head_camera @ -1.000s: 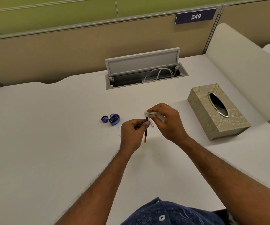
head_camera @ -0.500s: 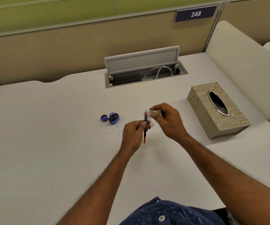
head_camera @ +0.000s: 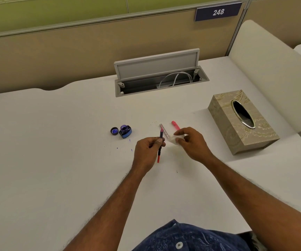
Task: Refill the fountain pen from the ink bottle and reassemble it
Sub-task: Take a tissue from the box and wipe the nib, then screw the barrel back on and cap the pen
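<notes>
1. Hard to read: we can't tell which end of the pen section [head_camera: 159, 145] is the nib; its middle is buried in the left hand [head_camera: 147, 153]; the tissue [head_camera: 173, 139] is mostly hidden under the right hand [head_camera: 193, 144]; the clear tube [head_camera: 164, 130] on the desk is faint, and its near end is lost behind the tissue; the pink pen part [head_camera: 175, 125] runs under the right fingers.
2. Left to right on the white desk [head_camera: 46, 160]: bottle cap [head_camera: 114, 131] lying open side up; ink bottle [head_camera: 125, 131] touching it, uncapped, upright; a few blue ink specks [head_camera: 130, 144] just in front; left hand clamped on the pen section, which stands tilted with its red end towards us; right hand pinched on the tissue; tissue box [head_camera: 242, 122] well apart at right.
3. Room: open cable hatch [head_camera: 160, 73] at the desk's back edge with a white cable inside; beige partition behind; plate "248" [head_camera: 218, 12].
4. Versus half a second ago: right hand and tissue have come off the pen section and shifted right; clear tube and pink part now exposed; bottle and cap unmoved.
</notes>
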### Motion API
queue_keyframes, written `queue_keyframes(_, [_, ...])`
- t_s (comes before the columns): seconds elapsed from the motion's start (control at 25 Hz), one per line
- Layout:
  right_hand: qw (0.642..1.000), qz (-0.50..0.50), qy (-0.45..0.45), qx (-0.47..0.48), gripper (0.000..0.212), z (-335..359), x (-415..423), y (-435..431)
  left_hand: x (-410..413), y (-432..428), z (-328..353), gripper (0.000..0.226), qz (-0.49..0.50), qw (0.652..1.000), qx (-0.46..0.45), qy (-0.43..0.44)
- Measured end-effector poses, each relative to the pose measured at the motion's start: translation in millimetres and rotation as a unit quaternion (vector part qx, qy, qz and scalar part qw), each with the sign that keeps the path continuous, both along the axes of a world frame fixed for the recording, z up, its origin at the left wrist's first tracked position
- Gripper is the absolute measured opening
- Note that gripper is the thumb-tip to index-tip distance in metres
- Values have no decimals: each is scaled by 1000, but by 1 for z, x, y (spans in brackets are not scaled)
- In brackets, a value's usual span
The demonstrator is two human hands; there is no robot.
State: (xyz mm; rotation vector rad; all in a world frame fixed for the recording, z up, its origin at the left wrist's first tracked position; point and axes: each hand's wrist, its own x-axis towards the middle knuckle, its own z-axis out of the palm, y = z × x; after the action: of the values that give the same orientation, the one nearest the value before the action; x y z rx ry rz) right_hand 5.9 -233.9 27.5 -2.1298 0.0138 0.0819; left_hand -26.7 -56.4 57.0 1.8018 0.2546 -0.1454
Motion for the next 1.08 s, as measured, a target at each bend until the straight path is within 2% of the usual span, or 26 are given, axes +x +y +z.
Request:
queue_keyframes(0.08, [998,19,-3,-51,17,-9,-5,-6,1,3,-4,15,19,1000,5,-1])
queue_keyframes(0.2, [997,30,17,-66,20,-18,-9,-10,4,12,-5,22,57,998,0,0])
queue_keyframes(0.4, [994,15,22,-104,16,-32,-4,-10,12,19,-5,28,66,998,12,5])
queue_keyframes(0.8, [967,36,-49,-248,11,-41,8,-8,31,29,-12,31,69,997,15,2])
queue_keyframes(1.08, [977,46,-87,-187,4,-13,32,7,43,33,-11,30,66,998,18,7])
